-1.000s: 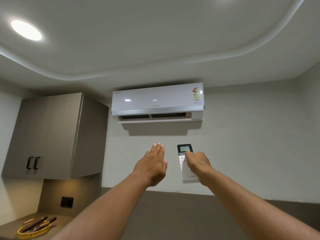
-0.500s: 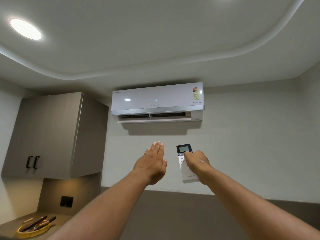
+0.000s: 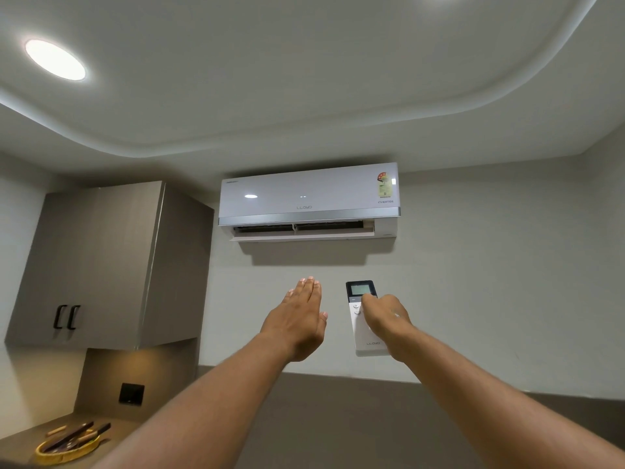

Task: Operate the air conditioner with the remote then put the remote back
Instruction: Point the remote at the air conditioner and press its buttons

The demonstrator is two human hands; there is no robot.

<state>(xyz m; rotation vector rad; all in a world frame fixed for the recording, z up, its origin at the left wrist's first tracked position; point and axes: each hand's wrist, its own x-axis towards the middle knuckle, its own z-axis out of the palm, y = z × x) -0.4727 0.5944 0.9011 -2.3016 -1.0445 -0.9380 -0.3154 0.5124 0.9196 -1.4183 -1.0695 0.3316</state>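
Observation:
A white split air conditioner hangs high on the wall with its bottom flap open and only a faint mark on its front display. My right hand holds a white remote upright below the unit, thumb on the buttons under its dark screen. To the left of the remote my left hand is stretched out flat, fingers together, palm facing the wall, with nothing in it.
A grey wall cabinet with two black handles hangs at the left. Under it a counter holds a yellow basket of utensils. A black socket sits on the backsplash. A round ceiling light glows at the upper left.
The "24" on the air conditioner's display has gone out. My thumb has shifted a little higher on the remote. Both hands stay in nearly the same place.

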